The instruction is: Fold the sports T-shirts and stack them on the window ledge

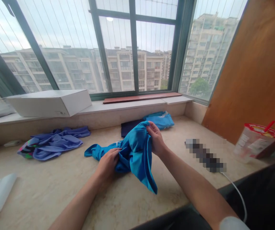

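Right fingers [153, 127] closed on raised blue cloth [138, 140], left fingers [113, 153] gripping its folds

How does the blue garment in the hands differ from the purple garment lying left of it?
The right hand holds up part of the blue garment, the left hand touching it; the purple garment lies on the countertop, untouched.
The purple garment has a multicoloured left end; the blue garment shows no such patch.
Both are crumpled, not folded.

Garment [137, 143] at centre, clothes [162, 121] behind, box [41, 107] on ledge [128, 106], cup [253, 142] at right
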`<state>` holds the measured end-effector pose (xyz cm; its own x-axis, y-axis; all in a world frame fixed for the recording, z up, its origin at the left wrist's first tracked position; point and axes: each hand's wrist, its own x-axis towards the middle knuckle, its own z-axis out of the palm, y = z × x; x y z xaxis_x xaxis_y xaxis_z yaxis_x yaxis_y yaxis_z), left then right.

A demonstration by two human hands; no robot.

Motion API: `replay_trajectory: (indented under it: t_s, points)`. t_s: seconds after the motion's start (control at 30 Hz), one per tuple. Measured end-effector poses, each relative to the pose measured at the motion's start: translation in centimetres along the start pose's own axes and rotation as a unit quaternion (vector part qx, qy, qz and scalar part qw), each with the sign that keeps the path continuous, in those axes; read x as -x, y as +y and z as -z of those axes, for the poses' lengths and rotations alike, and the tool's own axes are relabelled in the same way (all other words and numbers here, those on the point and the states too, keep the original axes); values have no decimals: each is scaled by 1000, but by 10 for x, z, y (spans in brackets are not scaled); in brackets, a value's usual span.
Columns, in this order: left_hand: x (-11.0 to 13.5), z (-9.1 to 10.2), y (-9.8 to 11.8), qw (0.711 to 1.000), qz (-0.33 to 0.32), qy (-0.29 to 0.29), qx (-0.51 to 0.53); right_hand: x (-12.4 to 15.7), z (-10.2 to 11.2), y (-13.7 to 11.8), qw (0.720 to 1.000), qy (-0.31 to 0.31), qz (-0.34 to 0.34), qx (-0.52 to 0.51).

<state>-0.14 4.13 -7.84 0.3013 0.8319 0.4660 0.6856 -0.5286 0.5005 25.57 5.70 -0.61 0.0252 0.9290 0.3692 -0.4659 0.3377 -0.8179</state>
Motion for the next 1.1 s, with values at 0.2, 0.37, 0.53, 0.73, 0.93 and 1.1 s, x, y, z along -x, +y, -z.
replay_trajectory:
  t_s: [0.2,0.37,0.53,0.73,0.93,1.1]
  points:
    - [-6,23,7,960,108,244,91,-37,50,-5,930,268,178,179]
    - [-8,20,11,878,168,263,362,-21,59,22,850,-40,87,518]
    - [-7,13,20,831,172,244,470,2,49,46,680,-224,-53,696]
    - [2,4,28,888,141,80,430,2,26,42,743,-88,-10,664]
    - [10,-18,25,948,68,59,304,32,-17,27,903,-248,149,319]
    - [-8,14,-9,926,97,263,254,38,-15,32,866,-319,159,351]
